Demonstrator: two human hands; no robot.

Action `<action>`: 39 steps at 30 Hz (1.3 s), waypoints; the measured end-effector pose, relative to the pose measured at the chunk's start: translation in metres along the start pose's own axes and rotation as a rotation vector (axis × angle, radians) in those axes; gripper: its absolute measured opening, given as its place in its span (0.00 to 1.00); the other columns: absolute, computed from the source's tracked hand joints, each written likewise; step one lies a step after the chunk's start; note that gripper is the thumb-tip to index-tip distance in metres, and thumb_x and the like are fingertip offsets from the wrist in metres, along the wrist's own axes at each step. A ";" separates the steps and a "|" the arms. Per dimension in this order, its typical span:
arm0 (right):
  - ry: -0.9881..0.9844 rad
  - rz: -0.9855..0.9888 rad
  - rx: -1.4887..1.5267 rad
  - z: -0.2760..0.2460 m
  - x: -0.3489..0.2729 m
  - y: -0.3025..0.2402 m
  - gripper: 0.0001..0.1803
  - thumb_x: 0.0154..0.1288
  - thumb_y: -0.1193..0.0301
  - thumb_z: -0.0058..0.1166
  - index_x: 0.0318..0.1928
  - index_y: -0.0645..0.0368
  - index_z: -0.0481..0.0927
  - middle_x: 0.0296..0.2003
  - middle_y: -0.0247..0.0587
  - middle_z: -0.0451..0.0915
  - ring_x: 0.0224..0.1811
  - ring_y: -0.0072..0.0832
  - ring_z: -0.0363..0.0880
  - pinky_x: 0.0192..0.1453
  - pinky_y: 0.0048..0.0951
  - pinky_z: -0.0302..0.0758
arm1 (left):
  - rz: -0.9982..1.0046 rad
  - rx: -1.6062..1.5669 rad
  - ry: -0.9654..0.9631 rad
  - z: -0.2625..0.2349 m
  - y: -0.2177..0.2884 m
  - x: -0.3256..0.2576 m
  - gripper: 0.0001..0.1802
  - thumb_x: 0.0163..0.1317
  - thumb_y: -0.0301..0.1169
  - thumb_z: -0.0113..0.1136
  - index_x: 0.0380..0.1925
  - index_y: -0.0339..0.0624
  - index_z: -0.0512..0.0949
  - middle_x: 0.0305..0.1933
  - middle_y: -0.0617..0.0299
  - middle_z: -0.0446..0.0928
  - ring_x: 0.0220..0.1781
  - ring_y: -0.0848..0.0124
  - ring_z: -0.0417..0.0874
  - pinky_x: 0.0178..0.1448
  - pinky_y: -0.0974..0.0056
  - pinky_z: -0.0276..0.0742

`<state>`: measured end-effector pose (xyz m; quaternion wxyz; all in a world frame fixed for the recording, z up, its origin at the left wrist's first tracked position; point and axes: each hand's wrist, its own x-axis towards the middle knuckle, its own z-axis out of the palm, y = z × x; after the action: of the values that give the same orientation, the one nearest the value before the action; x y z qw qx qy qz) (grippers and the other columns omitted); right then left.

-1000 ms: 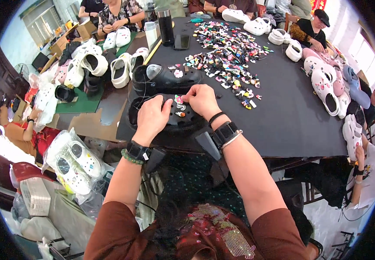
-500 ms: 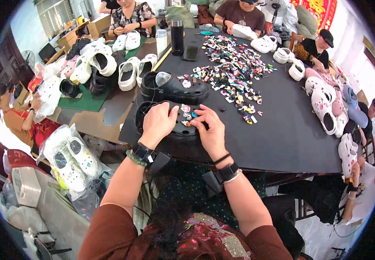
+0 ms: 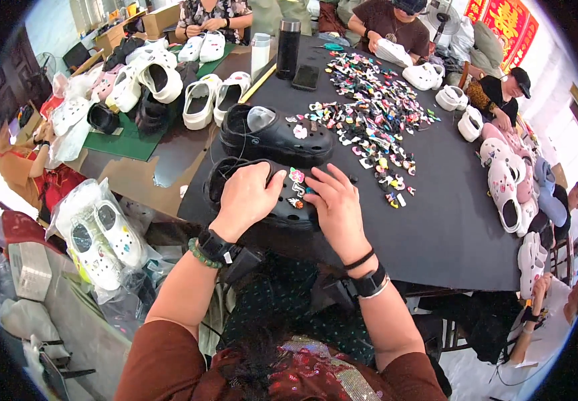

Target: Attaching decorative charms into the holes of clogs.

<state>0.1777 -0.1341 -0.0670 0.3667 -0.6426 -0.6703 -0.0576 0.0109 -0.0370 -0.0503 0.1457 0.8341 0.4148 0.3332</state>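
A black clog (image 3: 287,215) lies in front of me at the table's near edge. My left hand (image 3: 247,199) is closed over its upper beside the foot opening, thumb toward the charms. On the toe sit a pink flower charm (image 3: 297,175), a white-and-black charm (image 3: 298,189) and an orange-brown charm (image 3: 295,203). A blue charm is partly covered by the fingers of my right hand (image 3: 339,210), which rests open on the toe's right side, fingers apart. Just beyond stands a second black clog (image 3: 282,137), with a pink-and-white flower charm (image 3: 300,131).
A large pile of loose charms (image 3: 382,113) covers the middle of the black table (image 3: 436,227). Behind the clogs stand a black bottle (image 3: 289,50), a phone (image 3: 306,78) and white clogs (image 3: 201,101). More clogs line the right edge (image 3: 506,187). Several people sit around.
My right fingers have loosened from a pinch at the charms and spread out over the toe. My left hand stays on the clog. The whole view has shifted slightly.
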 end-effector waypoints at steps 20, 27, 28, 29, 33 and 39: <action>0.349 -0.160 0.218 0.016 0.001 -0.001 0.12 0.45 0.87 0.61 0.31 0.61 0.80 0.34 0.40 0.82 0.41 0.38 0.80 0.45 0.33 0.78 | -0.008 -0.076 0.005 -0.001 0.001 0.001 0.20 0.62 0.37 0.60 0.19 0.33 0.71 0.21 0.44 0.72 0.26 0.45 0.76 0.32 0.49 0.70; 0.331 0.161 0.418 0.014 -0.004 0.003 0.12 0.60 0.80 0.58 0.45 0.61 0.80 0.46 0.45 0.81 0.51 0.40 0.78 0.57 0.35 0.74 | 0.012 -0.062 -0.003 -0.004 0.000 0.004 0.22 0.63 0.38 0.59 0.17 0.32 0.68 0.19 0.43 0.70 0.25 0.45 0.74 0.31 0.49 0.67; 0.333 0.264 0.514 0.013 -0.005 0.005 0.15 0.63 0.78 0.57 0.51 0.61 0.78 0.51 0.47 0.79 0.53 0.40 0.78 0.59 0.35 0.73 | 0.020 -0.057 -0.003 -0.004 0.000 0.005 0.22 0.63 0.38 0.59 0.17 0.32 0.68 0.19 0.43 0.70 0.25 0.45 0.74 0.31 0.49 0.67; 0.341 0.228 0.498 0.011 -0.007 0.008 0.16 0.63 0.78 0.57 0.52 0.61 0.78 0.53 0.48 0.78 0.54 0.40 0.77 0.60 0.35 0.72 | 0.014 -0.059 -0.007 -0.004 0.000 0.005 0.23 0.64 0.38 0.59 0.17 0.33 0.67 0.19 0.43 0.69 0.25 0.45 0.73 0.30 0.49 0.66; 0.244 0.123 0.349 0.005 -0.022 0.007 0.19 0.62 0.72 0.61 0.53 0.59 0.77 0.62 0.50 0.69 0.63 0.46 0.67 0.67 0.41 0.65 | 0.030 -0.097 0.016 -0.005 0.001 0.004 0.24 0.64 0.38 0.59 0.16 0.32 0.66 0.18 0.43 0.67 0.22 0.47 0.70 0.28 0.51 0.64; 0.005 0.049 0.179 -0.003 -0.020 0.007 0.32 0.62 0.62 0.63 0.66 0.48 0.69 0.69 0.51 0.59 0.69 0.50 0.58 0.70 0.49 0.58 | -0.089 -0.218 -0.053 -0.011 0.002 0.011 0.24 0.63 0.39 0.60 0.16 0.31 0.70 0.20 0.40 0.71 0.25 0.44 0.76 0.30 0.49 0.68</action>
<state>0.1832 -0.1511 -0.0790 0.4255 -0.6235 -0.6558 0.0100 0.0095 -0.0298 -0.0364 0.2610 0.8026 0.4086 0.3475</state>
